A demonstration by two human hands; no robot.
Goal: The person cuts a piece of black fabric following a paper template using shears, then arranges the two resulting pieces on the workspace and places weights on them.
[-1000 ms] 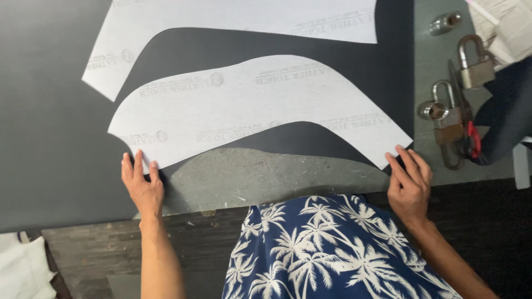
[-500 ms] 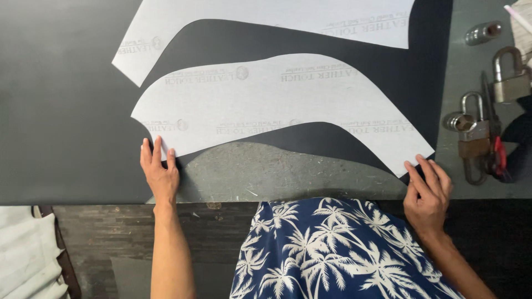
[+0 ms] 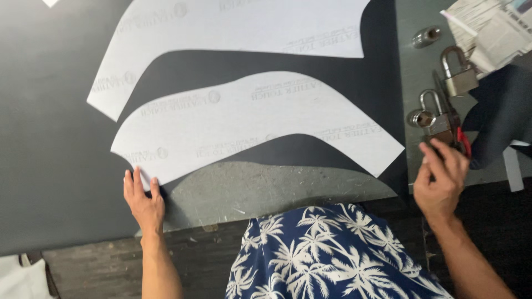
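Head view: the left hand (image 3: 144,204) is laid flat, fingers spread, on the dark sheet (image 3: 50,166) at the near left corner of the curved white paper pattern piece (image 3: 249,124). The right hand (image 3: 440,177) is curled loosely at the brass padlock with red-handled tool (image 3: 440,123) on the right. Whether anything is gripped cannot be told; a second white pattern (image 3: 233,27) is cut off at the far edge.
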